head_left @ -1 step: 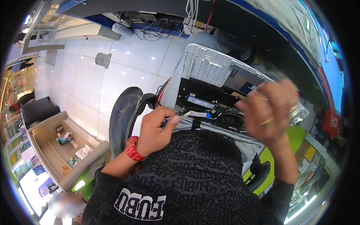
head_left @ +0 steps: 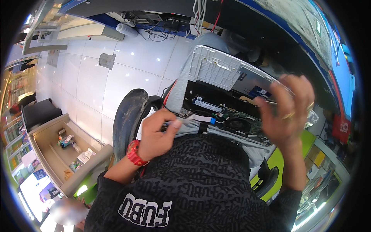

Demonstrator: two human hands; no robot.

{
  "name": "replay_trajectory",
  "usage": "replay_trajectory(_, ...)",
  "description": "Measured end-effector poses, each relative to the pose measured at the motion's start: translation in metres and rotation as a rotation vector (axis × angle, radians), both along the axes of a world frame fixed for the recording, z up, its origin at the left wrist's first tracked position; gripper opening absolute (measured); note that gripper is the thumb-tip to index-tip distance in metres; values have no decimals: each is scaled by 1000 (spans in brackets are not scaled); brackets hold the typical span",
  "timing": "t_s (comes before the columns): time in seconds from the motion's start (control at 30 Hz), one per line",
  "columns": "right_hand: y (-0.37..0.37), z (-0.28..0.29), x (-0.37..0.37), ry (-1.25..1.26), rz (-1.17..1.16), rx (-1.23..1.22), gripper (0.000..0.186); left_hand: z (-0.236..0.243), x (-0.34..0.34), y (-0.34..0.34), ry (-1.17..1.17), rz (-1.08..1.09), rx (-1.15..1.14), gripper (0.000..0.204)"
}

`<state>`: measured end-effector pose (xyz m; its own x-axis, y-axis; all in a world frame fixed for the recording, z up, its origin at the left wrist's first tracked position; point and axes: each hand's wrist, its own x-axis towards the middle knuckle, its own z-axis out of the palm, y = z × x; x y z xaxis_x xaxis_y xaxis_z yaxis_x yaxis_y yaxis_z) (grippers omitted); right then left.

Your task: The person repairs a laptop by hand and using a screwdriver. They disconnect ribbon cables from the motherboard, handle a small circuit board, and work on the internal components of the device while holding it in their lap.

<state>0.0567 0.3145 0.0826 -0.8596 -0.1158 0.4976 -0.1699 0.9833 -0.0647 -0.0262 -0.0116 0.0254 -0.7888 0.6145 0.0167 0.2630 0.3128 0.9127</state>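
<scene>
An opened laptop lies across my lap, its black inside facing up. A white ribbed plastic cover with a grey metal plate stands along its far side. My left hand pinches a white flat ribbon cable with a blue end at the laptop's near left edge. Close to the cable are a labelled strip-shaped module, a round fan and a green circuit board. My right hand hovers over the laptop's right side, fingers apart and slightly blurred, nothing visible in them.
A black chair armrest stands left of my lap. Beyond it, a tan open drawer holds small items. Cables hang from the dark desk ahead. On the right are a red bag-like object and a glass case.
My right hand has moved slightly right, uncovering more of the circuit board, and its fingers are less blurred. My left hand keeps its hold on the ribbon cable, which has shifted slightly.
</scene>
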Motion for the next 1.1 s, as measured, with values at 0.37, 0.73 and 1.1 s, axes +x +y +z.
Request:
replay_trajectory(0.37, 3, 15, 4, -273, -245, -239, 25, 22, -83, 38, -737, 320, 745, 28)
replay_trajectory(0.73, -12, 26, 43, -249, -204, -232, 24, 2, -102, 36, -464, 278, 185, 21)
replay_trajectory(1.1, -38, 39, 83, -197, -167, -230, 22, -6, -93, 35, -39, 25, -179, 24)
